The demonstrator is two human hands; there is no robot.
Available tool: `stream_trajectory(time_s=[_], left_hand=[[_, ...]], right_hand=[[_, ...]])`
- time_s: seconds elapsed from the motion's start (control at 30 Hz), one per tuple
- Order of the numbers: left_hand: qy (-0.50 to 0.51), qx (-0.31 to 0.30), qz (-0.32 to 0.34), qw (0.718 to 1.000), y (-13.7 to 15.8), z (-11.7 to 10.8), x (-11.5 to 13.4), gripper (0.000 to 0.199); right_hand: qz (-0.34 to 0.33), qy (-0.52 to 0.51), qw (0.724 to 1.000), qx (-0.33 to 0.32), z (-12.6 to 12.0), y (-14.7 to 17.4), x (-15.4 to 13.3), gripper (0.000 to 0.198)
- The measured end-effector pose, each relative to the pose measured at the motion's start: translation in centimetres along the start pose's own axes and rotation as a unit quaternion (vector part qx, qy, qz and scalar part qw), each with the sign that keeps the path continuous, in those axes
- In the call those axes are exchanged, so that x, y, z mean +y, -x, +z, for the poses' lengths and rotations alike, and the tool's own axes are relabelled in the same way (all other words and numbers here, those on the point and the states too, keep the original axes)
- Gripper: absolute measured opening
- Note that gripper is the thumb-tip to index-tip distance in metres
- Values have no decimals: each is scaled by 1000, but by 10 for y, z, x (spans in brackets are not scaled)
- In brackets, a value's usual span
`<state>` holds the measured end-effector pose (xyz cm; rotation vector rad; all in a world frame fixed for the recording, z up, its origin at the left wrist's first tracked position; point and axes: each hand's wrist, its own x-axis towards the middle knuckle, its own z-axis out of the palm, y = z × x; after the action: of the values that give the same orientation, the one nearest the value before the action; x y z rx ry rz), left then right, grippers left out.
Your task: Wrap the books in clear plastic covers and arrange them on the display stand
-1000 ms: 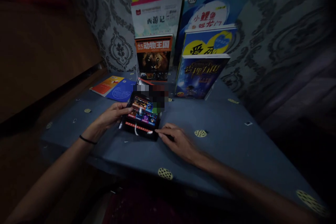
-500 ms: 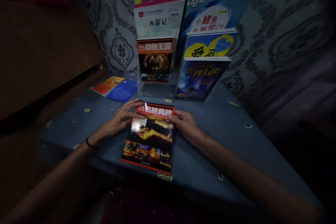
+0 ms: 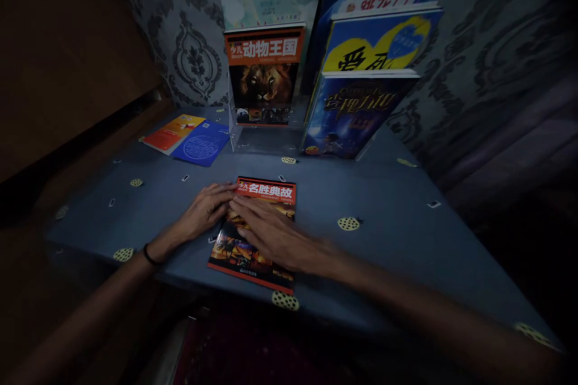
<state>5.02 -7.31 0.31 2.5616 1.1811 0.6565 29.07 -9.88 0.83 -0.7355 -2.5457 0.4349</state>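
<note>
A closed book (image 3: 235,252) with a red title band and landscape photos lies flat near the table's front edge. My left hand (image 3: 204,210) rests at the book's upper left edge, its fingers stretched out and touching the cover's side. Across the middle of the cover lies my right hand (image 3: 271,234), palm down with fingers extended toward the left hand. Part of the cover picture is hidden under it. Neither hand grips the book.
A clear stand behind holds several upright books, with a lion-cover book (image 3: 264,81) and a dark blue book (image 3: 356,114) in front. An orange booklet (image 3: 174,134) and a blue booklet (image 3: 201,143) lie at the left on the patterned tablecloth (image 3: 383,252).
My right hand has left the book's upper right edge and moved left onto the cover. The book now lies flat on the table. The view has tipped downward.
</note>
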Motion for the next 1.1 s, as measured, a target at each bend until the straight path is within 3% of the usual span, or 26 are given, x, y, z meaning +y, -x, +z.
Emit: stream_trajectory(time_s=[0.1,0.3,0.43,0.53,0.8,0.93,1.1], left_hand=[[15,-2,-10,1000,0,2,-3,36],[3,-19,-22,1000,-1,-2,-5,37],[-80,-25,-19,996,-1,-5,5,35],[-145,-35,5,989,-1,0,25,36],[-55,-137,166,975,21,24,101,55],[-45,-150,169,973,30,23,112,62],[-34,-104,145,983,33,30,114,46]], right_hand=[[31,18,998,-45,7,-4,6,56],[161,54,985,0,-6,25,50,65],[152,46,987,-5,-17,44,58,57],[143,21,989,-11,-22,48,60,52],[146,33,989,-13,-23,47,60,50],[153,42,987,-20,-24,47,56,50],[149,75,986,-4,-24,42,52,47]])
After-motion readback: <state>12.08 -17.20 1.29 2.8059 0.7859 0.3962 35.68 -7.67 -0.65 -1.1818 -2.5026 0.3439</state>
